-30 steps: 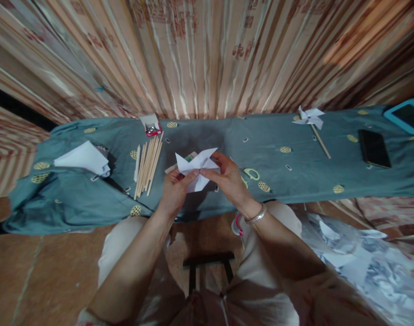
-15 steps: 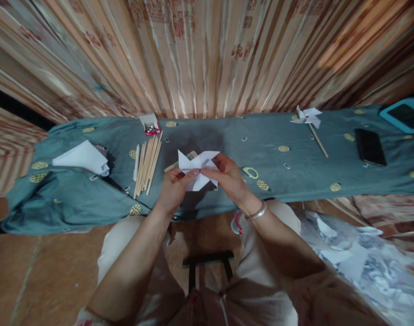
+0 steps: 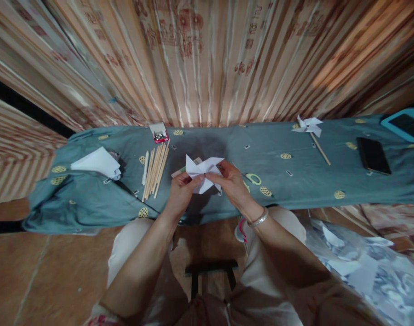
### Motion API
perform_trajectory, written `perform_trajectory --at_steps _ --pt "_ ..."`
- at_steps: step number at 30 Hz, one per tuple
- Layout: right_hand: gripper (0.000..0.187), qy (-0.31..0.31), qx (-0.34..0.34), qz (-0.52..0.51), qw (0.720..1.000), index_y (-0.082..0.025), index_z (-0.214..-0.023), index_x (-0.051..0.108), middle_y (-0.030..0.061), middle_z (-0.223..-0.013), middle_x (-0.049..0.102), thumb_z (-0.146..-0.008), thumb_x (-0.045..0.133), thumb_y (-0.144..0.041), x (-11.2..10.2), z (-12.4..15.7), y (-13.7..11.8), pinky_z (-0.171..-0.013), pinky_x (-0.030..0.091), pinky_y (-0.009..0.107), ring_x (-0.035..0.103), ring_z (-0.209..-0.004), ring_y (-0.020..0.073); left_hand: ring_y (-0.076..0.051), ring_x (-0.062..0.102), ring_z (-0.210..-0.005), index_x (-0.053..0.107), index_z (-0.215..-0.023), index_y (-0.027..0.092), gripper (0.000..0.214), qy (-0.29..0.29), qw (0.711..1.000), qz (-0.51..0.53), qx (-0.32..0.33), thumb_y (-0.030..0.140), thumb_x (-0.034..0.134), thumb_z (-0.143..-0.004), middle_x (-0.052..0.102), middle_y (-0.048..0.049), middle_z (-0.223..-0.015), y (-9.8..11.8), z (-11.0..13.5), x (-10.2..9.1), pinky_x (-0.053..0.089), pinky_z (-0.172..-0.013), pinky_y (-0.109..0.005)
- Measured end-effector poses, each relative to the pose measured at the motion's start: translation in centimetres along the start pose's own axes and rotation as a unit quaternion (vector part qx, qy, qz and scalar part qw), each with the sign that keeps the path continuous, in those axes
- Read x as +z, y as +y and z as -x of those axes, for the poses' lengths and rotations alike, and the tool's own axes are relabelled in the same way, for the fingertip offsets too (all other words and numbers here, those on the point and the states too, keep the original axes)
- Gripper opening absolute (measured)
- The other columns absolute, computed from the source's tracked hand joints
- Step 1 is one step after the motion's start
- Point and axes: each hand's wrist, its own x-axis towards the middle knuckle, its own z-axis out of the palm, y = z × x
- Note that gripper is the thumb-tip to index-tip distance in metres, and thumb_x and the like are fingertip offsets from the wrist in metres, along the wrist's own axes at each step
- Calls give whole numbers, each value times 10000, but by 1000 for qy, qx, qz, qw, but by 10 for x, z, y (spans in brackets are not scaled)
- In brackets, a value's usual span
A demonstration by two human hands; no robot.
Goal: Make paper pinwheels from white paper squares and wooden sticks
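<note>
A white paper pinwheel is held up over the cloth-covered table, its blades curled in toward the middle. My left hand pinches its left side, thumb near the centre. From the right, my right hand grips it with the thumb also close to the centre. Partly hidden behind the pinwheel lies a flat greenish piece. Beside my right hand are scissors with light green handles. Left of my hands lie several wooden sticks and a white stick-like piece.
A small open box of metal pins stands at the back. Folded white paper lies at the left. To the right are a pinwheel on a stick, a black phone and a blue-framed tablet. A bag of paper scraps sits below.
The view has shifted slightly, so everything on the table appears a little lower and mostly further right. Both hands keep their hold on the pinwheel, with little change in the fingers.
</note>
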Motion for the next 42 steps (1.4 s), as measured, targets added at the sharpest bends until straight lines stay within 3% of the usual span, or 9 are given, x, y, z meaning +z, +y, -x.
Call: perform_trajectory --at_steps 20,34,37,42 --pt "332 -4 33 9 999 -238 -860 701 -15 -826 752 -581 853 -334 -1 2 1 -711 531 305 670 -737 176 -133 613 -612 775 -732 166 341 -7 1000 -19 19 373 916 -499 739 -14 -693 0 1 -3 508 -631 -259" --pt "295 -17 41 45 998 -226 -785 745 -7 -769 759 -569 857 -392 -9 5 7 -692 517 295 658 -690 165 -176 645 -681 772 -779 160 364 -30 995 -77 52 415 887 -547 748 -33 -747 -13 0 -9 535 -727 -325" --pt "306 12 27 57 998 -201 -731 724 -8 -708 739 -549 869 -400 -18 0 0 -663 506 290 639 -654 158 -168 652 -706 762 -772 159 329 -24 993 -97 67 397 871 -573 739 -33 -756 -12 1 -13 526 -763 -312" --pt "344 87 -34 19 995 -199 -717 710 -25 -689 727 -518 893 -412 -44 -12 -19 -675 515 282 628 -629 138 -159 661 -732 743 -797 165 295 46 985 -124 111 381 826 -615 733 -36 -775 -6 -4 -31 514 -797 -305"
